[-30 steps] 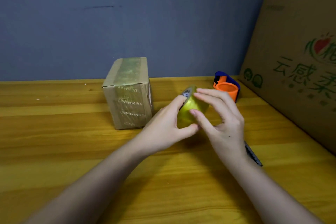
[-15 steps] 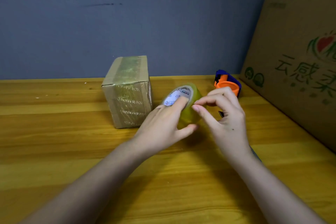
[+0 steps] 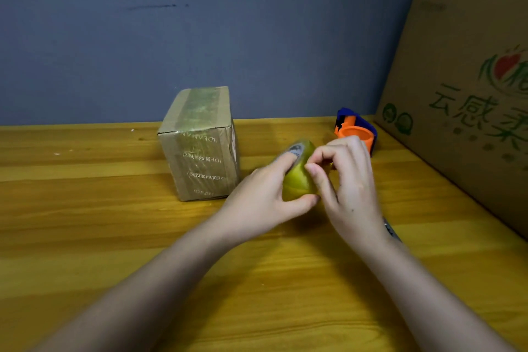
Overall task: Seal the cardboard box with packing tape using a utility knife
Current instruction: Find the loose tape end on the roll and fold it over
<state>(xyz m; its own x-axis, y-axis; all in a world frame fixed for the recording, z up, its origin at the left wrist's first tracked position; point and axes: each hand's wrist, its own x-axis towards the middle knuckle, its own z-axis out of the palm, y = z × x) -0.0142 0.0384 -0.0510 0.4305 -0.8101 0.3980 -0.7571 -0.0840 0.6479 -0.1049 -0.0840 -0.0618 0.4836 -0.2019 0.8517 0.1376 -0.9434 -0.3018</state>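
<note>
A small cardboard box (image 3: 200,148) stands on the wooden table (image 3: 85,237), with a strip of tape over its top and front. My left hand (image 3: 263,200) grips a roll of yellowish packing tape (image 3: 297,180) just right of the box, one finger in its core. Fingertips of my right hand (image 3: 348,188) curl and pinch at the roll's outer surface. A thin dark tool, apparently the utility knife (image 3: 391,230), lies on the table mostly hidden under my right wrist.
An orange and blue tape dispenser (image 3: 355,128) sits at the back right, behind my right hand. A large printed cardboard carton (image 3: 468,80) leans along the right side. A grey-blue wall stands behind the table.
My left hand has turned the roll, so its labelled core showed and then tilted away. My right fingers went from flat over the roll to curled and pinching at its surface.
</note>
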